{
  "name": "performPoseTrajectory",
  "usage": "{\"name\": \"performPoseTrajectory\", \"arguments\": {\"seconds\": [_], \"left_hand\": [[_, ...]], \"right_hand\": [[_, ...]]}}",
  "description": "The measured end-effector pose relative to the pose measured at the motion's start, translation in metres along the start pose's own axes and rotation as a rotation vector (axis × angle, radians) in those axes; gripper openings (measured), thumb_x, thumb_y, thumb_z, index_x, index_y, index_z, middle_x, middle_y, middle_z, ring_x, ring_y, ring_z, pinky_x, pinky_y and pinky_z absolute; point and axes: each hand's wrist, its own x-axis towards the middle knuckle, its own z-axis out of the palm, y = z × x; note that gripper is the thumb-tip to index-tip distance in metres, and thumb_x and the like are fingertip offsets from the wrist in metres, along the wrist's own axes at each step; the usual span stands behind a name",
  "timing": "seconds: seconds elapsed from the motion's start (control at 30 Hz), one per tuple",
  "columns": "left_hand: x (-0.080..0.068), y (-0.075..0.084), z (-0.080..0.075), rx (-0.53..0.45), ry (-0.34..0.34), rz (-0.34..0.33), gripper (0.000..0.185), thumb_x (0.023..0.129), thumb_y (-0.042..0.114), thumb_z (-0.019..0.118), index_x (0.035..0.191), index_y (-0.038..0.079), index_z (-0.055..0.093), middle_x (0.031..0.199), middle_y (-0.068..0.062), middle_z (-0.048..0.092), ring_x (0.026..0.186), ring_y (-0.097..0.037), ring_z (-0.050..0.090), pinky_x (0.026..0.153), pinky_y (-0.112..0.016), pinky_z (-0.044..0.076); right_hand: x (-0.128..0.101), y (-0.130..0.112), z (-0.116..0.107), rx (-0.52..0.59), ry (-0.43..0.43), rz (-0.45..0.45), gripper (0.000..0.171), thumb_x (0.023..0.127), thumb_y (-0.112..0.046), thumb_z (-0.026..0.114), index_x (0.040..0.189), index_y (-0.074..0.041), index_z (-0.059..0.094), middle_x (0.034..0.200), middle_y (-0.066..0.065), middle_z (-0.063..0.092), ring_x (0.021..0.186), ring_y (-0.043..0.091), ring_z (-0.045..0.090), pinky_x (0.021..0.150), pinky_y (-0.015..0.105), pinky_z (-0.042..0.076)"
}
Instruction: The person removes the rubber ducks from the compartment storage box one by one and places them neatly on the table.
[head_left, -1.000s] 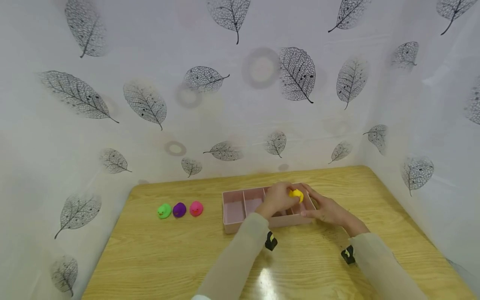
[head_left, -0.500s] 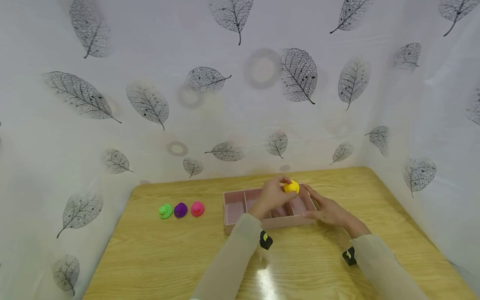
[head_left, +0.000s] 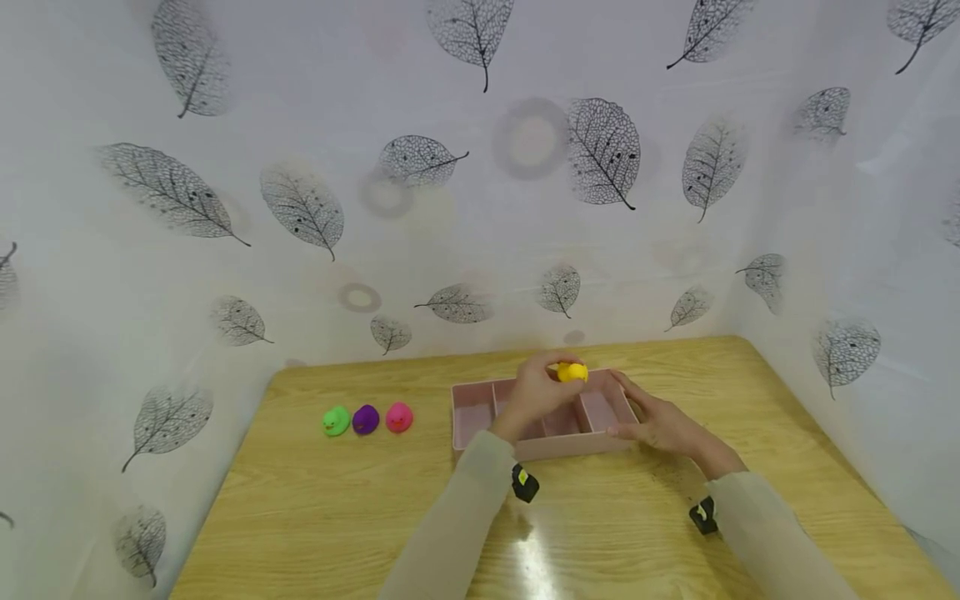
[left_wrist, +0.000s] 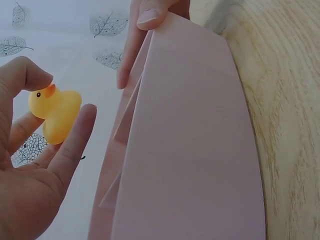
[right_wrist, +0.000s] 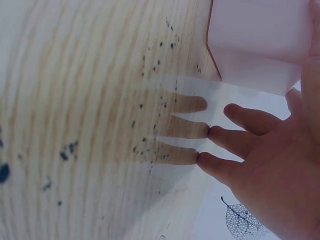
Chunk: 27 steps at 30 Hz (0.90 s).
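Observation:
A yellow rubber duck (head_left: 573,372) is pinched between the thumb and fingers of my left hand (head_left: 534,392), held over the divided box's back side. In the left wrist view the rubber duck (left_wrist: 60,112) shows its orange beak, apart from the box. The pale pink box (head_left: 573,447) has several compartments, some partly hidden by my left hand and arm. My right hand (head_left: 667,427) holds the box's right end, thumb at the front corner and a finger toward the back corner. In the right wrist view its other fingers (right_wrist: 235,140) spread low by the tabletop.
Left of the box, a green duck (head_left: 336,421), a purple duck (head_left: 366,419) and a pink duck (head_left: 399,417) stand in a row. The wooden table (head_left: 337,517) is enclosed by a white leaf-print curtain (head_left: 450,233) at the back and sides.
My left hand has lifted the yellow rubber duck out of the box's right compartment and moved it left and back. My right hand keeps its hold on the box.

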Motion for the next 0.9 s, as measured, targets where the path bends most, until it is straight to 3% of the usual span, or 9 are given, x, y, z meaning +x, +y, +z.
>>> {"name": "performPoseTrajectory", "arguments": {"seconds": [0.37, 0.57, 0.9], "left_hand": [[-0.003, -0.005, -0.009, -0.036, 0.080, -0.065, 0.048, 0.084, 0.015, 0.083, 0.130, 0.006, 0.073, 0.127, -0.014, 0.065, 0.084, -0.011, 0.064, 0.069, -0.022, 0.062], [-0.008, -0.004, -0.021, -0.037, 0.114, -0.051, 0.045, 0.086, 0.016, 0.086, 0.128, 0.007, 0.073, 0.123, -0.013, 0.069, 0.086, -0.012, 0.063, 0.071, -0.022, 0.060], [-0.018, -0.004, -0.047, -0.029, 0.117, -0.017, 0.043, 0.090, 0.015, 0.082, 0.130, 0.006, 0.069, 0.127, -0.013, 0.069, 0.097, -0.018, 0.067, 0.078, -0.025, 0.062]], "right_hand": [[0.000, 0.000, 0.002, 0.012, 0.005, 0.016, 0.104, 0.096, -0.052, 0.073, 0.170, -0.038, 0.001, 0.169, 0.032, 0.026, 0.142, 0.064, 0.041, 0.109, 0.076, 0.042], [-0.001, 0.001, 0.001, 0.002, 0.015, 0.000, 0.106, 0.095, -0.055, 0.073, 0.170, -0.037, 0.001, 0.167, 0.034, 0.028, 0.138, 0.064, 0.045, 0.107, 0.075, 0.044], [-0.002, 0.001, 0.001, 0.004, 0.016, -0.015, 0.104, 0.096, -0.053, 0.072, 0.170, -0.039, 0.000, 0.166, 0.034, 0.029, 0.137, 0.064, 0.047, 0.106, 0.074, 0.046]]}}
